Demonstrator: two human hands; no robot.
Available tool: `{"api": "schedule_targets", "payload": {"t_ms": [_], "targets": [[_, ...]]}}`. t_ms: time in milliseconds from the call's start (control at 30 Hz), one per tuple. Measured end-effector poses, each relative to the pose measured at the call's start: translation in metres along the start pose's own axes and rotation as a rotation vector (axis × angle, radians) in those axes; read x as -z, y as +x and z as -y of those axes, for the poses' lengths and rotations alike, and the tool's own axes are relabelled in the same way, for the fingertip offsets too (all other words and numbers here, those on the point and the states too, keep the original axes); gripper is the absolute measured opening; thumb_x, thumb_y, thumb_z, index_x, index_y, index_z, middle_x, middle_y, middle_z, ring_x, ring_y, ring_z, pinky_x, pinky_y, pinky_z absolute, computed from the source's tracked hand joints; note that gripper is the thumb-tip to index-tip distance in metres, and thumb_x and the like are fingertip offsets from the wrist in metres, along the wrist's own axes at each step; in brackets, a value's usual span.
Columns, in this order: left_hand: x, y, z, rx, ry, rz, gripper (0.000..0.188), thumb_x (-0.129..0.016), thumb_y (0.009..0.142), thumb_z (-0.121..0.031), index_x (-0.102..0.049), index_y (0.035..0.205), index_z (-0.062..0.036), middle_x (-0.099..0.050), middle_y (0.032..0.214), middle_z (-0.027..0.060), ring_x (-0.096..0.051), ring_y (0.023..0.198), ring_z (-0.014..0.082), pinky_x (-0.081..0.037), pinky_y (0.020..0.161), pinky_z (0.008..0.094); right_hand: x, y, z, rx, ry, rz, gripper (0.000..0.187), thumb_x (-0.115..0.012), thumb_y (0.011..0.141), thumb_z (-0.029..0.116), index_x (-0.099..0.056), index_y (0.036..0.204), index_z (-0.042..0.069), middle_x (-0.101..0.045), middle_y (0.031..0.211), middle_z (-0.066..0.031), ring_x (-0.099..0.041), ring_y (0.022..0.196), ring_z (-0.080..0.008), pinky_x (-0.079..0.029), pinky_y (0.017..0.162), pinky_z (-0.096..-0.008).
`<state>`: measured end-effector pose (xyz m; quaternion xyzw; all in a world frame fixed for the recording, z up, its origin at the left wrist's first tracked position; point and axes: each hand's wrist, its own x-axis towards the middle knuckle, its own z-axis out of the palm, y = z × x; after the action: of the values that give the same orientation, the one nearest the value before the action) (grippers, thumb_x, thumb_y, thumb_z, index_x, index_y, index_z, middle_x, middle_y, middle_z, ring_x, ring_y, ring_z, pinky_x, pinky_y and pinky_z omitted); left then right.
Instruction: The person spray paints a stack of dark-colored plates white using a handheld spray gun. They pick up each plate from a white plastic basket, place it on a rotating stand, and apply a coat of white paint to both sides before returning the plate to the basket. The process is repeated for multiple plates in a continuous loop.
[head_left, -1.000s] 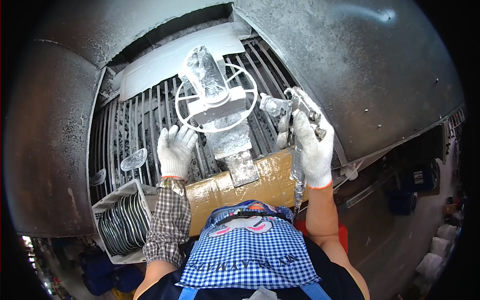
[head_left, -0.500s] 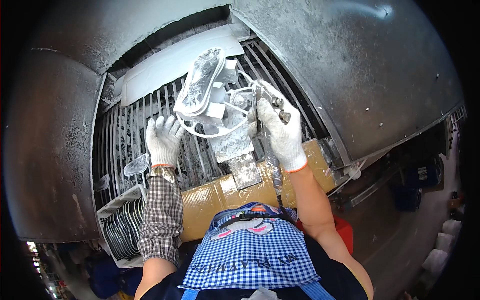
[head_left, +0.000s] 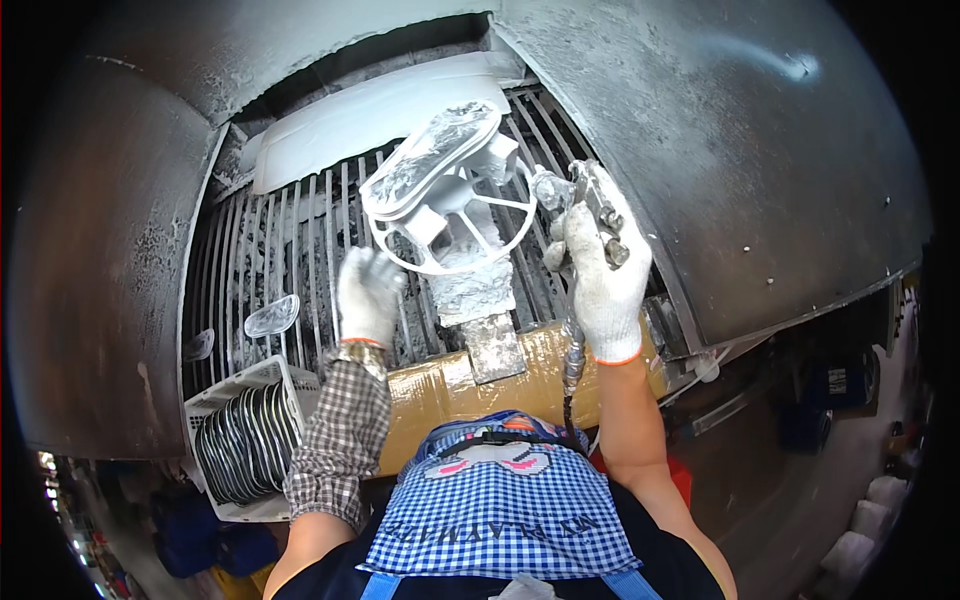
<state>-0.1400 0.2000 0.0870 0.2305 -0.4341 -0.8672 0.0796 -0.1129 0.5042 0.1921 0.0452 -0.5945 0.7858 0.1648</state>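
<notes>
In my right hand [head_left: 607, 260], gloved in white, is a powder-crusted spray gun [head_left: 552, 190], its hose [head_left: 573, 350] hanging down toward my apron. The gun's front end is close to the right side of a white spoked wheel [head_left: 462, 205]. On that wheel, over white blocks, rests a shoe-sole-shaped piece [head_left: 430, 165] with a pale rim and a glossy, film-like top. My gloved left hand [head_left: 370, 297] is by the wheel's lower left rim. Motion smears its fingers, so I cannot tell whether they touch the rim.
Dusty metal bars [head_left: 300, 230] run beneath the wheel, between dark booth walls [head_left: 740, 150]. A white board [head_left: 350, 125] lies behind. Taped cardboard [head_left: 425, 410] covers the front edge. A white basket [head_left: 300, 385] with black-and-white curved strips stands at lower left, near a small clear oval piece [head_left: 272, 316].
The wheel and sole-shaped piece have turned clockwise. My right hand and spray gun have shifted right, away from the wheel. My left hand has moved right and its spread fingers have become blurred.
</notes>
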Motion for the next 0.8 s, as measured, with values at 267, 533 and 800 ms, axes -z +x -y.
{"api": "schedule_targets", "payload": {"t_ms": [267, 533, 800], "targets": [[-0.019, -0.057, 0.046, 0.155, -0.191, 0.175, 0.06, -0.054, 0.107, -0.05, -0.056, 0.14, 0.0011, -0.064, 0.13, 0.0237, -0.062, 0.121, 0.0355, -0.052, 0.107, 0.0479, -0.028, -0.016, 0.003, -0.093, 0.063, 0.254, 0.052, -0.062, 0.107, 0.009, -0.047, 0.155, -0.004, -0.07, 0.097, -0.0068, -0.063, 0.078, -0.0087, -0.054, 0.07, -0.0237], [-0.005, -0.042, 0.033, 0.108, -0.256, 0.15, 0.06, -0.054, 0.107, -0.052, -0.058, 0.137, 0.0004, -0.061, 0.134, 0.0281, -0.063, 0.119, 0.0417, -0.051, 0.107, 0.0538, 0.008, -0.05, -0.009, -0.281, 0.107, 0.314, 0.077, -0.069, 0.106, 0.034, -0.035, 0.161, -0.007, -0.068, 0.128, -0.016, -0.068, 0.099, -0.0166, -0.059, 0.087, -0.0321], [-0.009, -0.045, 0.012, 0.133, -0.222, 0.108, 0.059, -0.057, 0.104, -0.053, -0.062, 0.136, -0.0035, -0.067, 0.119, 0.0193, -0.066, 0.107, 0.0376, -0.054, 0.097, 0.0517, 0.086, -0.091, -0.08, -0.523, -0.217, 0.147, 0.073, -0.067, 0.105, 0.024, -0.031, 0.166, 0.005, -0.066, 0.134, -0.0089, -0.068, 0.098, -0.0104, -0.06, 0.06, -0.0233]]}}
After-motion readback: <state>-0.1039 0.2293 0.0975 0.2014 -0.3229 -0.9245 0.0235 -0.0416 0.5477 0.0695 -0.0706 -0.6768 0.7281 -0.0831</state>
